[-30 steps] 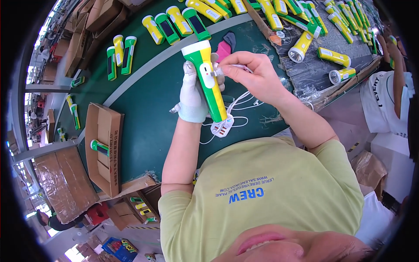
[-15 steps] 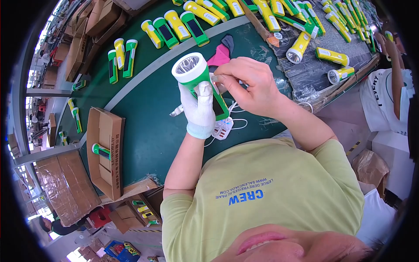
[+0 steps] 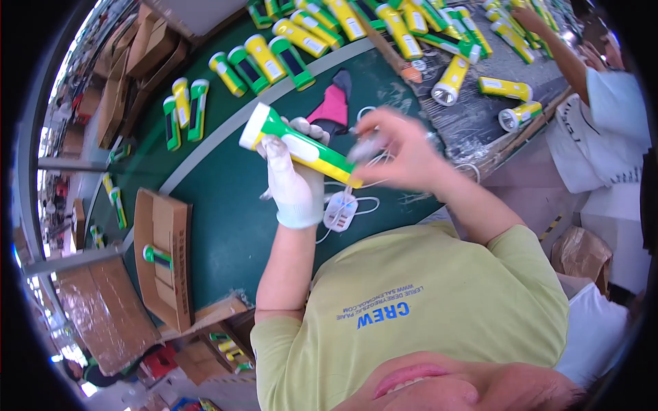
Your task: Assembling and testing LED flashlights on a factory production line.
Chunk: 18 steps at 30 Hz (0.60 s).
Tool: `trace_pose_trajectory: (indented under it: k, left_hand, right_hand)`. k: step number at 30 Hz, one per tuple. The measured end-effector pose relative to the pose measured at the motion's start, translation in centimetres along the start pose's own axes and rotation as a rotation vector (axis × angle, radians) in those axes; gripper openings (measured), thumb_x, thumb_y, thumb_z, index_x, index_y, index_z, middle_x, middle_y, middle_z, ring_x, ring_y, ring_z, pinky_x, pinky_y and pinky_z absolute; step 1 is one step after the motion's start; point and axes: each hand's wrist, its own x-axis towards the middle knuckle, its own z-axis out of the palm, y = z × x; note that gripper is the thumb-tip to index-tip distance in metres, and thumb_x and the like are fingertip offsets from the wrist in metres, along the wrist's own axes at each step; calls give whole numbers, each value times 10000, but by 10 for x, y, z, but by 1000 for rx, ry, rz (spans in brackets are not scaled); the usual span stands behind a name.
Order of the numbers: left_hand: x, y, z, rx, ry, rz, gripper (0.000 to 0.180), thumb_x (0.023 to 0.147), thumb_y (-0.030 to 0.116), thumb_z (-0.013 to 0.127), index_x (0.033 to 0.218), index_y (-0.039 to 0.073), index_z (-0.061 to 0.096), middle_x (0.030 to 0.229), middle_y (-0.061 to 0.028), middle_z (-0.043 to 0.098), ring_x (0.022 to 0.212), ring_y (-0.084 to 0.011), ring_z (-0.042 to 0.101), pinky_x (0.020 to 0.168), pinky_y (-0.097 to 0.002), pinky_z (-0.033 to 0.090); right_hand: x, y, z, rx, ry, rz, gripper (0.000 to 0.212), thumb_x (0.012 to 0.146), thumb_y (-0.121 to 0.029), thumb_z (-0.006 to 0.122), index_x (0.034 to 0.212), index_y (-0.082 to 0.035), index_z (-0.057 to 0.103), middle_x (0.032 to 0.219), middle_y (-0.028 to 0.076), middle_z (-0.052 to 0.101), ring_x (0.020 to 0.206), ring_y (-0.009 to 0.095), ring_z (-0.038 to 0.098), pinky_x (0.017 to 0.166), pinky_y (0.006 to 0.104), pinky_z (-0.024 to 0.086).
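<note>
My left hand (image 3: 291, 185), in a white glove, is closed round a green and yellow flashlight (image 3: 308, 151) with a white head. The flashlight lies tilted, its head toward the upper left and its yellow tail toward the lower right. A pale oval panel on its side faces up. My bare right hand (image 3: 408, 154) is by the tail end, its fingers smeared by motion; a greyish blur shows at the fingertips. Below the tail, a white multi-port USB charger (image 3: 340, 211) with white cables rests on the green table (image 3: 226, 226). Beyond the flashlight lies a pink and grey cloth (image 3: 332, 103).
Several flashlights (image 3: 260, 58) line the table's far side; more lie on a dark board (image 3: 452, 120) at the right. An open cardboard box (image 3: 181, 274) holding a flashlight stands at left. A co-worker's arm (image 3: 558, 55) reaches in at the far right.
The flashlight has turned in my left hand: its head now points left and its side panel faces up. My right hand has left the flashlight's side and moved toward its tail.
</note>
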Motion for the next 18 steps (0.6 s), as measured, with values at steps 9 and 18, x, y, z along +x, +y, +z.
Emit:
trace_pose_trajectory:
  k: [9,18]
  left_hand:
    - [-2,7,-4,579,-122,70,720,921,449,583,1444,53,286,1368,-143,437,1252,-280,455,1044,-409,355]
    - [71,-3,-80,1003,8,-14,503,907,215,645,1327,12,455,1275,-129,522,1148,-228,527,993,-333,423]
  right_hand:
    - [43,1,-124,-368,342,58,379,861,-383,658,974,-22,644,802,100,661,689,205,640,661,306,499]
    - [100,102,-235,-1320,243,716,550,855,-574,554,1085,-81,633,1066,135,676,1021,308,650,849,442,508]
